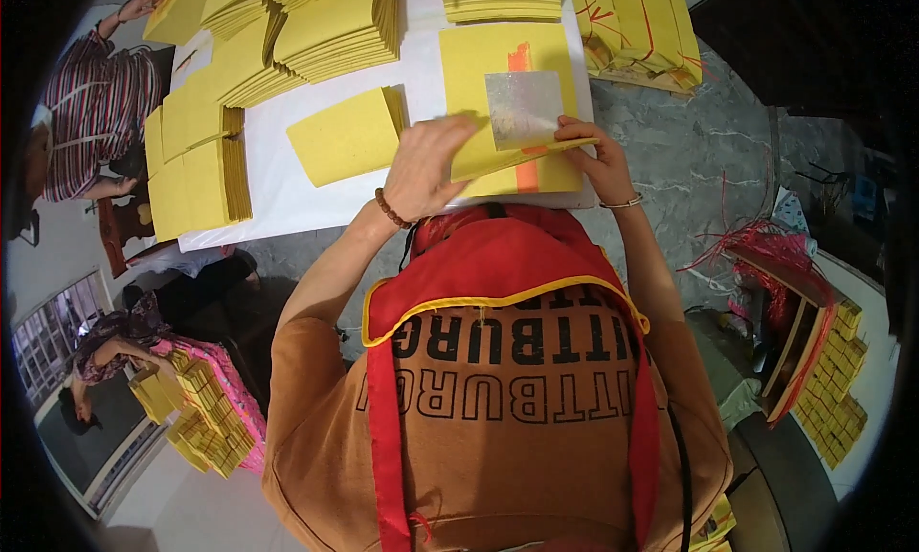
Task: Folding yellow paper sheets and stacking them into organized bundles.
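A yellow paper sheet, seen nearly edge-on, is lifted in front of me between my two hands. My right hand pinches its right end between thumb and fingers. At its left end is my left hand, bent over the paper, its fingertips blurred. Beneath lies a yellow sheet bearing a silver square and an orange strip. Whether the lifted paper is part of that sheet I cannot tell. Left of my left hand rests a small folded yellow paper bundle.
Stacks of folded yellow paper cover the white table's far and left sides. Tied yellow bundles stand beyond its right edge. A person in stripes works at the left; another person handles yellow bundles lower left. Red strings hang at right.
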`<state>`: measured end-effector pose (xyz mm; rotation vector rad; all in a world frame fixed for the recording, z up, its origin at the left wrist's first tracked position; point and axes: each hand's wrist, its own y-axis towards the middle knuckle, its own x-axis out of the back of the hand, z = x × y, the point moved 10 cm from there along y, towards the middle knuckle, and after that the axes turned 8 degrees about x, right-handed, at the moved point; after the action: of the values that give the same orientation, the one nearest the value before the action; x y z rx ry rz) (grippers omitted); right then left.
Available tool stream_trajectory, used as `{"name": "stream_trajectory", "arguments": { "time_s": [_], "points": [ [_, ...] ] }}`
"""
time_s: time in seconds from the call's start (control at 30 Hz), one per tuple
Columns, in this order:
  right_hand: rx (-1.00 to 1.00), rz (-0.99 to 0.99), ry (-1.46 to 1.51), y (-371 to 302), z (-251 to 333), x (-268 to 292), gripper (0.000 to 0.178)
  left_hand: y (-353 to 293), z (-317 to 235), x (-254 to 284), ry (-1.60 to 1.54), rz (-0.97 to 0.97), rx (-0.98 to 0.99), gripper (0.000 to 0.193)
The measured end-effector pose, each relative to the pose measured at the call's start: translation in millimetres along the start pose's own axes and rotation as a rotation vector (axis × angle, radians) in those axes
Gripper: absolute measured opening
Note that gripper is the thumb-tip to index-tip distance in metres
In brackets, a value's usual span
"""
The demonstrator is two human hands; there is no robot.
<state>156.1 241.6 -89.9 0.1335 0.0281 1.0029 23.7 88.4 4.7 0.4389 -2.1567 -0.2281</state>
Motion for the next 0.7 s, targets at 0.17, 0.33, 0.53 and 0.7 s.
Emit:
{"name": "stream_trajectory", "arguments": {
  "time_s": [0.17, 0.33, 0.53, 0.7],
  "points": [
    [-0.002, 0.018, 0.035, -2.5, 1.2, -5.9, 0.040, 4.2, 21.6, -18.1, 0.019, -0.025, 0.140, 0.059],
    [0.151, 0.032, -0.143, -5.1, 16.2, -16.4, 0.047, 9.3, 21.2, -19.3, -0.029, -0.037, 0.149, 0.058],
    [0.273, 0.123, -0.379, -1.7, 28.8, -17.1, 0.049, 3.2, 26.2, -28.2, 0.104, 0.014, 0.064, 0.044],
    [0.347, 0.012, -0.619, -5.2, 50.3, -12.3, 0.049, 1.2, 9.2, -17.0, 0.153, -0.013, 0.011, 0.035]
  ]
}}
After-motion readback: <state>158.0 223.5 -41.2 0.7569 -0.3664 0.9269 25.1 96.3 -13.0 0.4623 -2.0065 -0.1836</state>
